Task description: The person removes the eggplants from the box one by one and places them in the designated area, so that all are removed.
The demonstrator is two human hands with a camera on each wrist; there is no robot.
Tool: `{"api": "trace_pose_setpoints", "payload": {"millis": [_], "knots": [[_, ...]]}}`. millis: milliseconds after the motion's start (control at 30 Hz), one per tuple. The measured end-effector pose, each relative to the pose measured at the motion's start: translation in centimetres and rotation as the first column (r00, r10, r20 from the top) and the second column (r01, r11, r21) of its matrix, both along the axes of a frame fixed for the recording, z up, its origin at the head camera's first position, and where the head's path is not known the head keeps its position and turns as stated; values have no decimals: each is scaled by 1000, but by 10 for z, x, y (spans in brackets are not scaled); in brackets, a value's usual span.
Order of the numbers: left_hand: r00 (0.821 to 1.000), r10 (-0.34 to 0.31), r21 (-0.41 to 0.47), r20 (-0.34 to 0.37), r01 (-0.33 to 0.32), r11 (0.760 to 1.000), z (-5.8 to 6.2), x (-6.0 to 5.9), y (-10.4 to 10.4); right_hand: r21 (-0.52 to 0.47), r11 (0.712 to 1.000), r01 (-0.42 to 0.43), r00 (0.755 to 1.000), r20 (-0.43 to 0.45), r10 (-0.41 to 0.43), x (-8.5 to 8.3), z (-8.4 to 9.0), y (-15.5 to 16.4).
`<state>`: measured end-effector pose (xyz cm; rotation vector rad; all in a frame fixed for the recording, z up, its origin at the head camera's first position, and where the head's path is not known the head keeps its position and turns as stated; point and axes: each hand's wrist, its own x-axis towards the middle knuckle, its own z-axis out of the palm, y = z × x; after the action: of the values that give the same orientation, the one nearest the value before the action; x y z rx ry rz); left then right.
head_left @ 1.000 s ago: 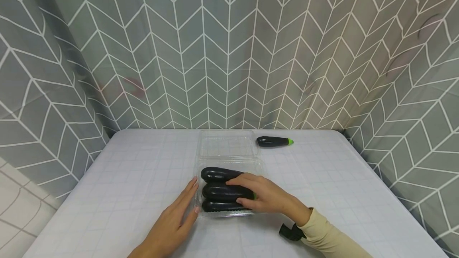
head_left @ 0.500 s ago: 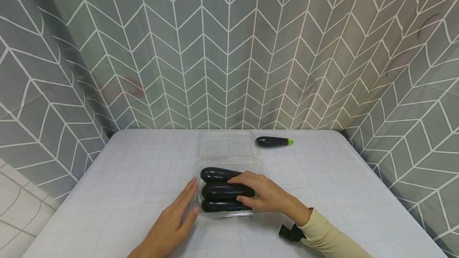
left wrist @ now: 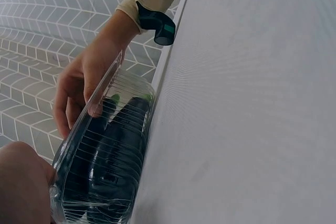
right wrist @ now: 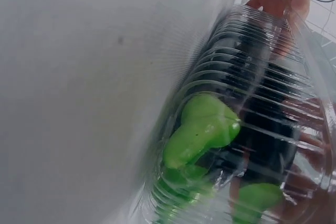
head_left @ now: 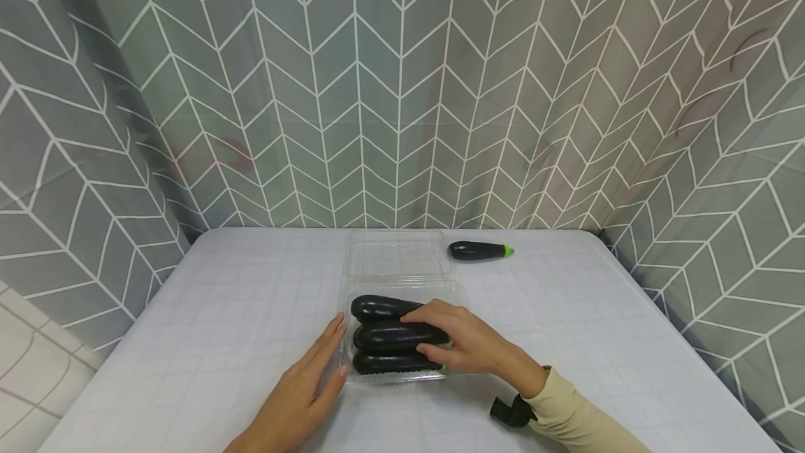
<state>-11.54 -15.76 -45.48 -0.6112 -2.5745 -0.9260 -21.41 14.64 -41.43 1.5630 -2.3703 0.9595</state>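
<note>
In the head view, three toy eggplants already lay side by side in the clear plastic clamshell box [head_left: 453,292] at the near middle of the counter [head_left: 207,313]. The right hand [head_left: 468,342] rested on them, its thumb and fingers curled round the middle eggplant [head_left: 393,335]. The left hand [head_left: 300,390] lay flat with straight fingers against the box's left wall. The box's lid [head_left: 396,254] was folded back open on the far side, not yet closed. One more eggplant [head_left: 476,251] lay loose on the counter, far right of the lid and apart from it; nothing stood between it and the box. A herringbone curtain [head_left: 402,89] enclosed the counter.

In the left wrist view, the ribbed box wall [left wrist: 105,161] showed dark eggplants inside, the right hand [left wrist: 86,80] reaching over the rim.

In the right wrist view, green stem caps [right wrist: 202,135] pressed against the box's right wall.
</note>
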Motion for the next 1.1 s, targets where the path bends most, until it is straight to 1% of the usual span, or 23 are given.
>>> {"api": "trace_pose_setpoints", "payload": {"millis": [267, 433, 667, 867, 1100], "knots": [[1000, 5, 0, 27, -5, 1000, -1, -1, -1, 1, 1000, 6, 1000, -20, -6, 0, 4, 3], [1000, 3, -4, 22, -3, 1000, -3, -2, -2, -11, 1000, 10, 999, -40, -10, -1, 9, 6], [1000, -1, 2, 25, 1, 1000, -3, -2, -2, -10, 1000, 27, 999, -33, -27, -2, 13, 10], [999, 7, -7, 34, -7, 1000, -3, -2, -2, -21, 999, 25, 999, -44, -25, -3, 17, 13], [1000, 8, -8, 27, -8, 1000, -3, -2, -2, -32, 999, 24, 998, -63, -26, -5, 23, 16]]}}
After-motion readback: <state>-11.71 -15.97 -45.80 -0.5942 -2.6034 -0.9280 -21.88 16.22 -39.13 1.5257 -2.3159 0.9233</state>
